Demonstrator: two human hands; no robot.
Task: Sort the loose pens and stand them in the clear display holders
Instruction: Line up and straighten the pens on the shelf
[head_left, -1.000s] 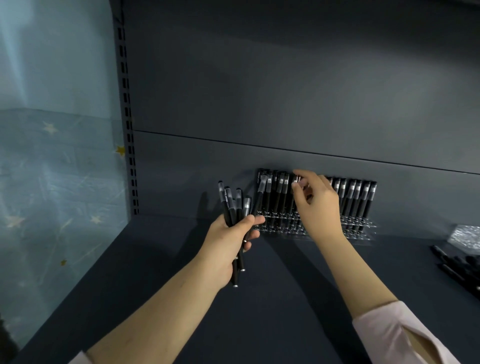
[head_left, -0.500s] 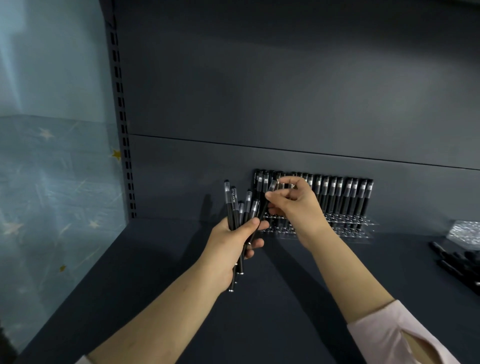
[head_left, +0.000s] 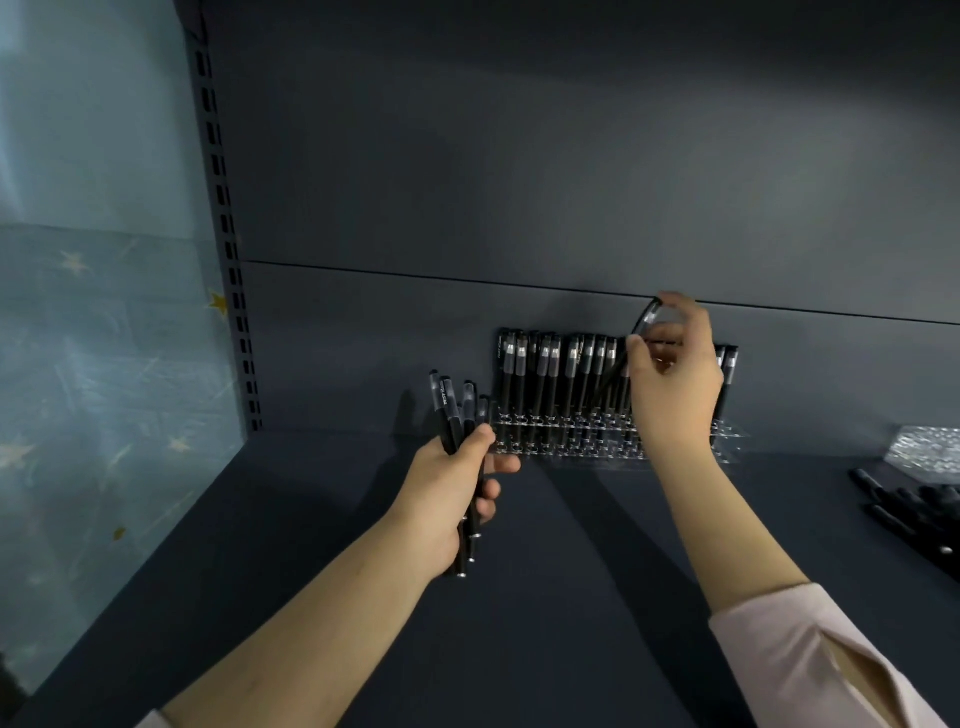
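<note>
Black pen (head_left: 643, 326) pinched in right hand (head_left: 675, 384) grip | left hand (head_left: 447, 499) clasps spare pens (head_left: 457, 410) | advice: lower tip-first, upright, into a free slot of clear holder (head_left: 571, 441)

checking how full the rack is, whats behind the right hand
Behind the right hand stand more black pens in the clear display holder; two caps show past its right edge. The hand holds one pen tilted. How many slots it covers cannot be seen.
</note>
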